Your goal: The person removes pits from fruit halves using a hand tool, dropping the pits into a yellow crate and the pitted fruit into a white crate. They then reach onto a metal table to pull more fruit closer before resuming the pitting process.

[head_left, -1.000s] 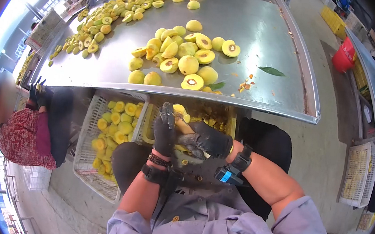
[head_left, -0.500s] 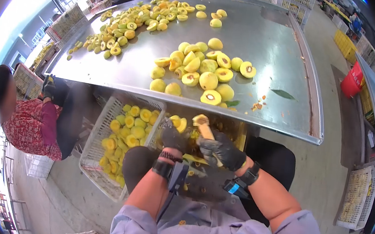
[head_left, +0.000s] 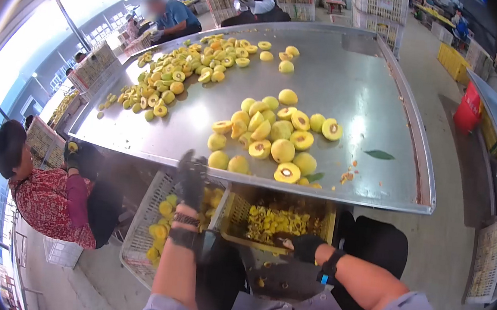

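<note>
My left hand, in a dark glove, is raised at the metal table's front edge, above a white crate of yellow peach halves. Its fingers point up, somewhat blurred, and appear to hold nothing. My right hand, also gloved, is closed at the near rim of a yellow crate. The pale end of a wooden-handled tool shows at its fingers; the rest is hidden. Yellow scraps and pits lie in that crate. Whole and halved peaches are heaped near the table's front.
The metal table has raised edges and bears a larger peach pile, a green leaf and crumbs. A person in a red patterned top sits at left. Two people sit at the far side. Stacked crates stand behind.
My left hand has moved up to the table edge, without the peach half it was near. My right hand has lowered the tool to the yellow crate's rim. The view has tilted upward.
</note>
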